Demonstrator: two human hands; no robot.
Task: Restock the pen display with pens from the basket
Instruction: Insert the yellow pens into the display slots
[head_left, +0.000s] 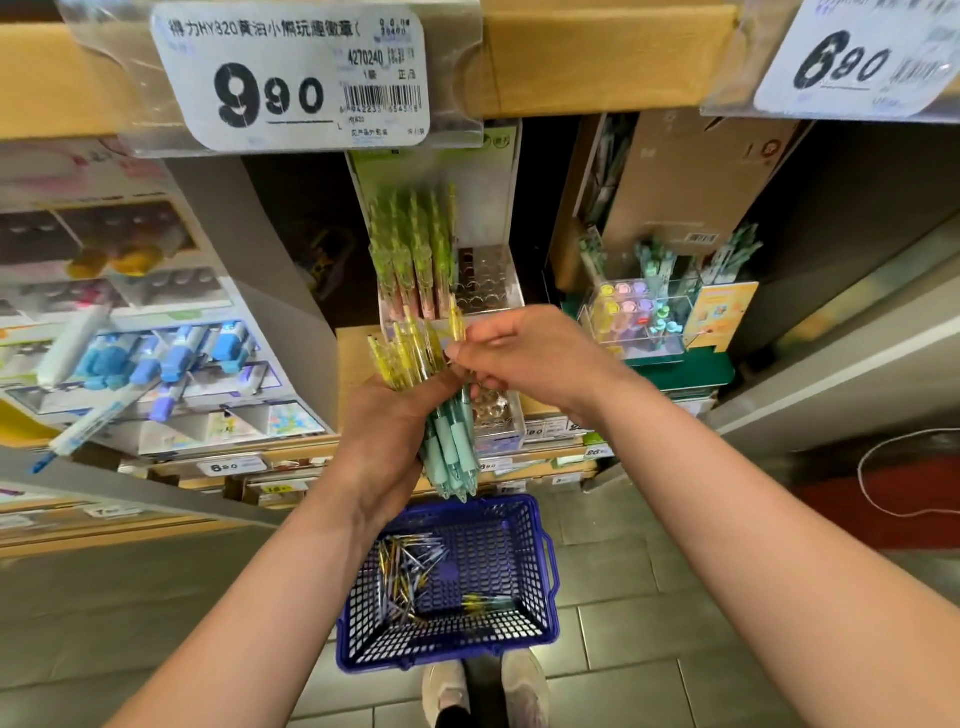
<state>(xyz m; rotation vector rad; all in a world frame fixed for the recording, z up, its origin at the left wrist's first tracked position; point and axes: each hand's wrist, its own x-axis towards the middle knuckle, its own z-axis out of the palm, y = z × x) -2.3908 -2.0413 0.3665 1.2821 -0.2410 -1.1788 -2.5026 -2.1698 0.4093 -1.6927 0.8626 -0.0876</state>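
Left hand (384, 431) gripped a bundle of pens (451, 447), fingers curled round the barrels. Yellow clip ends pointed up and far, mint-green grip ends pointed down toward the basket (441, 657).

Right hand (530, 358) was just right of the bundle top. Thumb and forefinger pinched a single yellow pen (455, 319) that stuck up above the rest. Other fingers were loosely curled. The two hands were touching or nearly so at the bundle; I couldn't tell which.

Pen display (491, 283) sat on the shelf straight behind the hands: a clear rack with rows of round holes. Its left part was filled with upright green pens (415, 249); the right holes in view were open. A lower clear tier showed just under the right hand.

The basket, blue plastic mesh, stood on the tiled floor (649, 597) below the hands and just beyond the person's shoes (447, 686). Loose pens (405, 577) lay piled in its left part, with a few more near the right.

Marker display (171, 358) at left, pastel highlighter box (636, 322) at right. Price tag reading 9.90 (291, 78) hung on the shelf edge above.
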